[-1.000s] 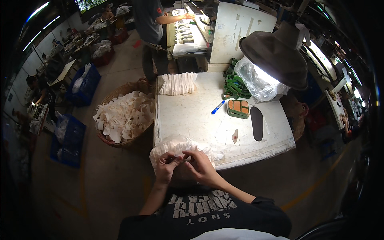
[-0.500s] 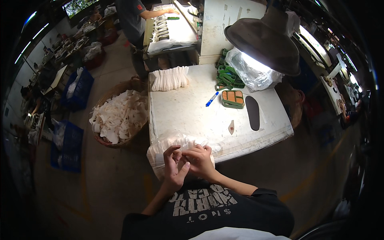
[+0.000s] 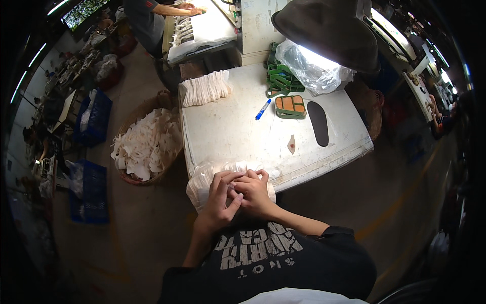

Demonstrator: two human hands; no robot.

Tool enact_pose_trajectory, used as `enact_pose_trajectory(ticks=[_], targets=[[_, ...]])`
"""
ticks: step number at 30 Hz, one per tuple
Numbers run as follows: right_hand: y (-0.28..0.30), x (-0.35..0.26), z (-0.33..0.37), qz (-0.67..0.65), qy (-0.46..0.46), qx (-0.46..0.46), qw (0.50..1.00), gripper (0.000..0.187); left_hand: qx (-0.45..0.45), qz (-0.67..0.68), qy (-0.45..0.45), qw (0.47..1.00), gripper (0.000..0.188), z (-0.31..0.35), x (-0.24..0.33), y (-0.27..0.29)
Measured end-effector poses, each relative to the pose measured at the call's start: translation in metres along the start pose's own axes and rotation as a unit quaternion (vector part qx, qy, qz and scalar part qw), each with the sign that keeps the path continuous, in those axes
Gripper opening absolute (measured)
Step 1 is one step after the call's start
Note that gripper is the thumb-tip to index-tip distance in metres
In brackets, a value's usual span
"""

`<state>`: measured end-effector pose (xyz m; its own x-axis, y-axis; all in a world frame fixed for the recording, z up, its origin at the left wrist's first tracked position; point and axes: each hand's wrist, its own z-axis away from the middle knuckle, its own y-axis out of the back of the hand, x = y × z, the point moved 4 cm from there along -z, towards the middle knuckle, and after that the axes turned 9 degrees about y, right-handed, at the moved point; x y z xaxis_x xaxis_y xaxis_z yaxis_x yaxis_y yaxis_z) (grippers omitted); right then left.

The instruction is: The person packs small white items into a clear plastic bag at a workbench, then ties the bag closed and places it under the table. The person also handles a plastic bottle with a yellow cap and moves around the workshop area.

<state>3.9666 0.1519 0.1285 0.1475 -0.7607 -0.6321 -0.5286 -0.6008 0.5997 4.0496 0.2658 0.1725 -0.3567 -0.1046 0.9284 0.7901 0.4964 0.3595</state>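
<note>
A clear plastic bag (image 3: 196, 188) filled with a row of thin off-white pieces lies at the near left corner of the table. Over its near side my two hands meet, fingertips against each other. My left hand (image 3: 218, 202) is closed with bent fingers, thumb toward the right hand. My right hand (image 3: 254, 194) is closed too, its fingers curled in beside the left ones. A pale bit of the bag's plastic seems pinched between them; the fingers hide most of it.
On the white table (image 3: 228, 131) are a stack of off-white pieces (image 3: 206, 88), a blue marker (image 3: 263, 109), a green-framed orange block (image 3: 290, 107), a dark insole shape (image 3: 318, 124) and green frames (image 3: 283, 78). A lamp (image 3: 326, 33) hangs above. A scrap basket (image 3: 147, 144) stands left; a co-worker (image 3: 144, 23) works beyond.
My left hand has come closer to the right, and its fingers have closed in against the right hand's. The view has shifted, so the table sits slightly higher. The co-worker's hands have moved.
</note>
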Motion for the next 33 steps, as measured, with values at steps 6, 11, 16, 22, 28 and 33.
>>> enact_pose_trajectory(ticks=[6,11,16,22,28,33], targets=[[0.001,0.016,-0.003,-0.115,-0.092,0.002,0.989,0.018,0.064,-0.085,0.006,0.994,0.047,0.0,-0.037,0.001],[0.002,0.017,-0.007,-0.176,-0.098,0.037,0.979,0.019,0.148,-0.099,-0.008,0.984,0.027,0.0,-0.049,0.0],[0.005,0.02,-0.007,-0.221,-0.081,0.024,0.972,0.014,0.135,-0.131,-0.015,0.982,0.013,-0.008,-0.042,0.002],[0.007,0.014,-0.008,-0.175,-0.005,0.009,0.984,0.007,0.019,0.012,0.007,1.0,0.01,-0.01,-0.067,0.012],[0.007,0.004,-0.013,-0.154,-0.045,0.017,0.987,0.016,0.022,0.036,0.034,0.999,0.011,-0.002,-0.065,0.013],[0.007,0.01,-0.006,-0.145,-0.043,-0.001,0.989,0.014,0.056,0.114,0.012,0.992,0.019,-0.002,-0.069,0.008]])
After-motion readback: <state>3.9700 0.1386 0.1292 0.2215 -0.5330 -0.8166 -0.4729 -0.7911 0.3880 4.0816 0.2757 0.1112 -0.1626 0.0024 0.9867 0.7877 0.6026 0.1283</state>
